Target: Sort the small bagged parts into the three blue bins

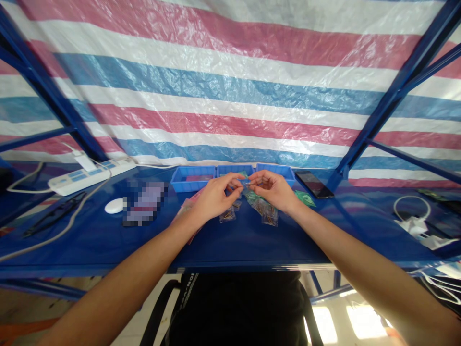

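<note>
On the table (230,247), small bags (269,214) with bits inside are seen, maybe done. Past them, a clear bag (246,183) is pinched by the left grip (218,194) and right grip (274,191), seemingly unfinished. Blue trays (190,186) are set behind.

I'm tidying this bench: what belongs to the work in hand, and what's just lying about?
Seemingly in use:
small clear packet between left hand and right hand
clear packets on the table
three blue bins

Seemingly lying about:
dark phone
white power strip
white oval object
</note>
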The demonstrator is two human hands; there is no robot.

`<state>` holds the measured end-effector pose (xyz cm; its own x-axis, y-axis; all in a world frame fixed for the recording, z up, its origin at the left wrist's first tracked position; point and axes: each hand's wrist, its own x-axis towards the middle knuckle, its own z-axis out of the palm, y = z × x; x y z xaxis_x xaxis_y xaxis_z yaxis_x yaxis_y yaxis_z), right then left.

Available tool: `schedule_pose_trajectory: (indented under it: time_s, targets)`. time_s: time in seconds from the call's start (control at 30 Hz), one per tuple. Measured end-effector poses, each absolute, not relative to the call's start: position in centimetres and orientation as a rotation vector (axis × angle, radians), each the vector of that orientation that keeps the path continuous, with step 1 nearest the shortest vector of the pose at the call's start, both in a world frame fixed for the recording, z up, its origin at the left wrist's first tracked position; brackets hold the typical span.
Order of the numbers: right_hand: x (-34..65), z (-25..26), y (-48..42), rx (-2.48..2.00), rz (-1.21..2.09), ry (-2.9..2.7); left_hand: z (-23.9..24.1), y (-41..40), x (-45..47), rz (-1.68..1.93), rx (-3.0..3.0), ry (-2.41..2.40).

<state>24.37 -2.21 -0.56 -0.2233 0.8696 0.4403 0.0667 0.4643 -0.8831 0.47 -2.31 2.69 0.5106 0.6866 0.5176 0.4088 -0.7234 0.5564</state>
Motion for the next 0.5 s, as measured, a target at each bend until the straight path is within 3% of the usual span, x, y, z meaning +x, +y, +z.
schedule_pose_trajectory:
  time_s: [0.5]
  targets:
    - [23.80,-0.44,-2.69,-0.836,0.962,-1.700,2.76,-2.55,0.69,1.096,2.391,0.873]
